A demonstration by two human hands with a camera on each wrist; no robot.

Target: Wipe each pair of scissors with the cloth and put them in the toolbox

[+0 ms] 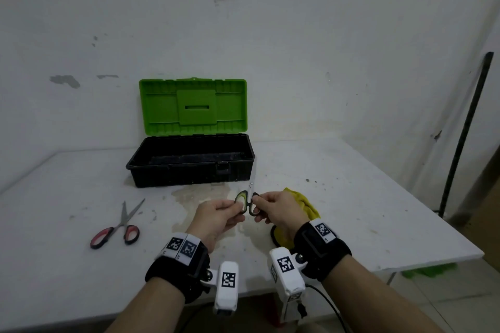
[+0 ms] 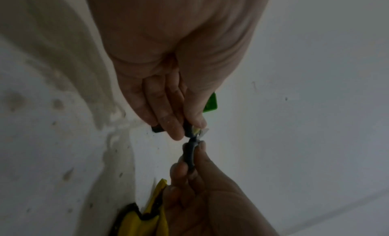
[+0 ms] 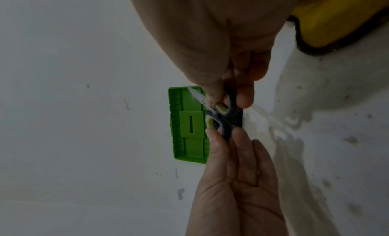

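A pair of green-and-black-handled scissors (image 1: 247, 204) is held above the table, its blades pointing away towards the toolbox. My left hand (image 1: 236, 207) pinches the left handle loop, and my right hand (image 1: 256, 201) pinches the right loop. The wrist views show the same grip on the scissors (image 2: 190, 154) (image 3: 226, 119). The yellow cloth (image 1: 307, 207) lies crumpled on the table under and behind my right hand. A red-handled pair of scissors (image 1: 119, 227) lies partly spread on the table to the left. The toolbox (image 1: 189, 170) is black, with its green lid (image 1: 193, 105) standing open.
The white table (image 1: 351, 211) is stained in front of the toolbox. Its right edge lies close to the cloth. A black pole (image 1: 460, 138) leans against the wall at the right. Something green (image 1: 430, 270) lies on the floor beneath the table's right corner.
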